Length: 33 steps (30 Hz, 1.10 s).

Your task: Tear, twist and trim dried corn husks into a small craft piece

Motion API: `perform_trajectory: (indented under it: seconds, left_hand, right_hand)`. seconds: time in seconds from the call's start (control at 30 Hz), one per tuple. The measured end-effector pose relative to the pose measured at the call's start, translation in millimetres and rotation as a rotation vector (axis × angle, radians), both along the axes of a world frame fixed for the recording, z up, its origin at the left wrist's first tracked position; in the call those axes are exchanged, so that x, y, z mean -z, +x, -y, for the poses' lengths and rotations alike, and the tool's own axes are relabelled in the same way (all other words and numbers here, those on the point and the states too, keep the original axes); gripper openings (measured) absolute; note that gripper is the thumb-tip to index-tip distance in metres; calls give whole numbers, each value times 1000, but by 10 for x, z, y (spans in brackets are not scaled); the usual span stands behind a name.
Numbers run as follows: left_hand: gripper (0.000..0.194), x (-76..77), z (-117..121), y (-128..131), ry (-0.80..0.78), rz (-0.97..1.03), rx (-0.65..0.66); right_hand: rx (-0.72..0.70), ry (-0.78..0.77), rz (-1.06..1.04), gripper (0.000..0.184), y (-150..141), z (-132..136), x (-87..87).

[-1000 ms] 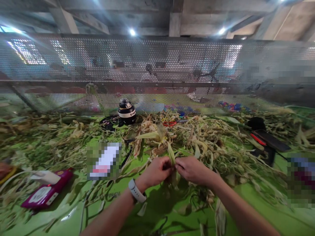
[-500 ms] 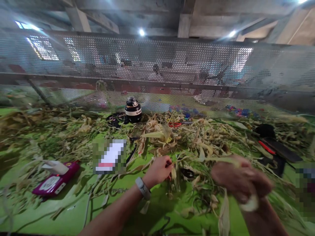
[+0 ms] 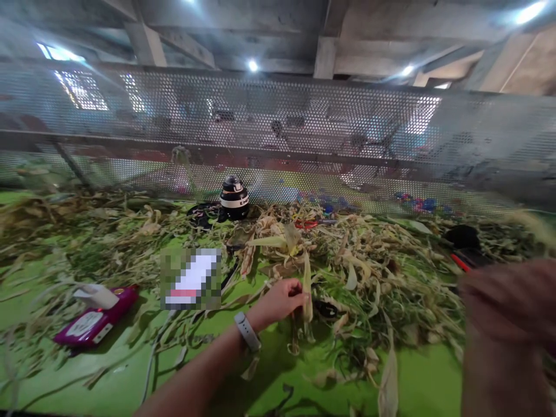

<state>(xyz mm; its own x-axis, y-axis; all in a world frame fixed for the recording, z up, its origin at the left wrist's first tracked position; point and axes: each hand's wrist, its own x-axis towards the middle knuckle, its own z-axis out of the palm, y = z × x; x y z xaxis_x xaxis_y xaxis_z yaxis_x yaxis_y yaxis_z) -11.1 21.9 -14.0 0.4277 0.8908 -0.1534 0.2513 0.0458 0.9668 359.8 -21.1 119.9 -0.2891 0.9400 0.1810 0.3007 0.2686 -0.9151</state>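
Note:
My left hand, with a grey band on the wrist, pinches a pale yellow-green strip of corn husk between thumb and fingers, just above the green tabletop. The strip stands nearly upright and hangs a little below the fingertips. At the far right my right hand is raised and closed, smeared by motion. A blurred pale strip of husk trails above it and seems to be in its grip. Dried husks and leaves lie heaped beyond and between the hands.
A magenta device lies at left, near a phone with a blurred-out surround. Behind them stands a black flask with a white band. Red-handled pliers or cutters rest in the husks. A perforated metal screen runs along the back.
My right hand has swung right and up, away from the left. The strip that stretched between the hands no longer spans them. My left hand stays in place, its husk strip now upright.

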Motion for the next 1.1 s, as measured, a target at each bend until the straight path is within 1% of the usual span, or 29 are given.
perform_trajectory:
  seconds: [0.1,0.13,0.17,0.2,0.23,0.27,0.3,0.33,0.4,0.43,0.5,0.57,0.6,0.67,0.77,0.83,0.9,1.03,1.1]
  left_hand:
    - [32,-80,27,32,-25,175,3]
    - [34,-103,35,40,-40,223,-14]
    - [35,-123,41,45,-54,260,-32]
    - [37,-138,46,48,-61,286,-52]
    - [38,-149,50,49,-66,305,-73]
    - [38,-158,53,48,-73,321,-93]
    - [38,-164,56,45,-79,335,-113]
    - [38,-170,58,43,-81,351,-130]
    - [35,-180,61,40,-70,380,-164]
    - [34,-185,62,41,-57,389,-187]
    - [32,-194,62,47,-5,388,-258]
    - [31,-205,61,54,56,387,-331]
    - [31,-211,61,55,73,397,-346]
    - [28,-224,63,51,59,440,-319]
    - [29,-232,62,28,-33,498,-248]
    - [31,-223,56,10,-64,500,-235]
    - [31,-208,50,1,-76,491,-222]
    - [29,-202,51,13,-103,515,-209]
    - [27,-223,51,22,-100,537,-253]
  right_hand:
    - [111,24,6,45,-791,-319,361]
    - [105,-32,104,39,-1019,-410,473]
    - [101,-96,263,33,-1205,-478,569]
    - [160,-97,420,27,-1349,-517,645]
    - [275,-34,557,22,-1457,-527,701]
    - [387,43,644,19,-1538,-512,736]
    - [384,91,670,18,-1603,-479,755]
    - [257,104,646,19,-1660,-434,764]
    - [-99,110,530,23,-1770,-345,776]
    - [-183,124,491,24,-1824,-313,788]
    - [-185,179,453,28,-1920,-282,831]
    - [-165,177,425,31,-1982,-286,883]
    - [-165,156,405,32,-1996,-293,903]
    - [-186,92,358,32,-1997,-305,925]
    - [-233,-6,286,33,-1963,-307,924]
    - [-262,-78,230,33,-1942,-305,926]
    - [-254,-131,177,33,-1939,-306,945]
    - [-198,-144,155,34,-1975,-325,999]
    - [-147,-122,148,31,-1981,-343,1000]
